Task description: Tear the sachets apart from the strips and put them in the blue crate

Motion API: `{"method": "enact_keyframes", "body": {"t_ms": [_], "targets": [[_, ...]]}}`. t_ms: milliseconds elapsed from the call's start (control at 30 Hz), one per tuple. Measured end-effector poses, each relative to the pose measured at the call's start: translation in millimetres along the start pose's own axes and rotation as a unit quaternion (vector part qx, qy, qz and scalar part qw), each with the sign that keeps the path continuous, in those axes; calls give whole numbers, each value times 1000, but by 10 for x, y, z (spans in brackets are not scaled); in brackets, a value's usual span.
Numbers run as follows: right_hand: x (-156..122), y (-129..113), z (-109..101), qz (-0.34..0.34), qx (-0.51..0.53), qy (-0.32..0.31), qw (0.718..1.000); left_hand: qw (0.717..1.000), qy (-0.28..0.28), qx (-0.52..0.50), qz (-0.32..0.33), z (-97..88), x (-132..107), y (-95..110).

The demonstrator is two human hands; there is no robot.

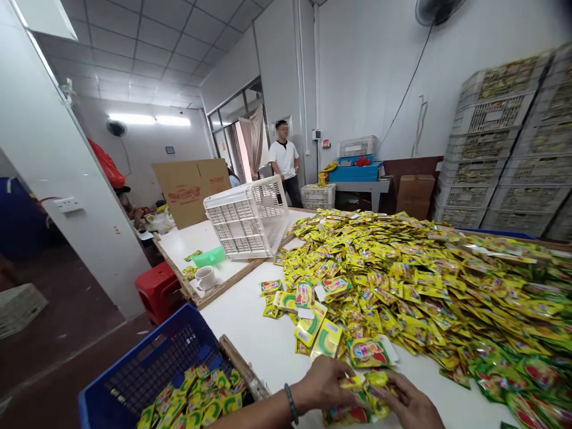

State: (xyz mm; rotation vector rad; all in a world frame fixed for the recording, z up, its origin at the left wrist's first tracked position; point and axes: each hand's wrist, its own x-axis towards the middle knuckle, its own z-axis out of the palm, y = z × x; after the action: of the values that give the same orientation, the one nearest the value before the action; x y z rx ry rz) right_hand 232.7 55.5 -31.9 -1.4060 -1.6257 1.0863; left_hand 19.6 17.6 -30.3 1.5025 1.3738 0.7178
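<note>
At the bottom of the head view, my left hand, with a beaded bracelet on its wrist, grips a small yellow-and-green carton. Opposite it, my right hand pinches shiny yellow sachets against the carton's side. How far the sachets sit inside is hidden by my fingers. Just beyond lies a carton with a watermelon picture, its white flap out. Several more yellow cartons lie past my left hand. A large heap of yellow sachets spreads to the right, with green sachets nearer me.
A blue crate holding sachets stands at lower left beside the table's wooden edge. Farther off are a tilted white crate, a mug, a red stool and stacked crates. A person stands at the back.
</note>
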Motion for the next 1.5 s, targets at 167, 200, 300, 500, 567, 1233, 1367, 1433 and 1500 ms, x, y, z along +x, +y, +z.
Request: {"method": "enact_keyframes", "body": {"t_ms": [167, 200, 300, 500, 567, 1233, 1367, 1433, 1500], "targets": [[-4, 60, 42, 24, 41, 23, 999, 991, -25, -119, -60, 14, 37, 95], [-7, 75, 62, 30, 39, 13, 999, 986, -24, -150, -75, 18, 38, 112], [-20, 91, 105, 63, 10, -10, 998, 965, -10, -238, -107, 36, 22, 149], [-55, 22, 108, 43, -38, 8, 998, 947, 13, -312, -76, 98, -13, 137], [-68, -5, 121, 23, -57, 5, 998, 948, 17, -310, -69, 119, 0, 112], [-127, -31, -16, -4, -21, 20, 1000, 931, -6, -357, -81, 8, -89, 274], [-113, -28, 55, -9, -50, 5, 999, 935, -51, -342, -78, -87, -134, 277], [-124, -54, 88, -17, -58, -20, 998, 935, -58, -339, -84, -99, -152, 277], [-143, -98, 97, -20, -50, -38, 998, 936, -53, -336, -92, -94, -161, 277]]}}
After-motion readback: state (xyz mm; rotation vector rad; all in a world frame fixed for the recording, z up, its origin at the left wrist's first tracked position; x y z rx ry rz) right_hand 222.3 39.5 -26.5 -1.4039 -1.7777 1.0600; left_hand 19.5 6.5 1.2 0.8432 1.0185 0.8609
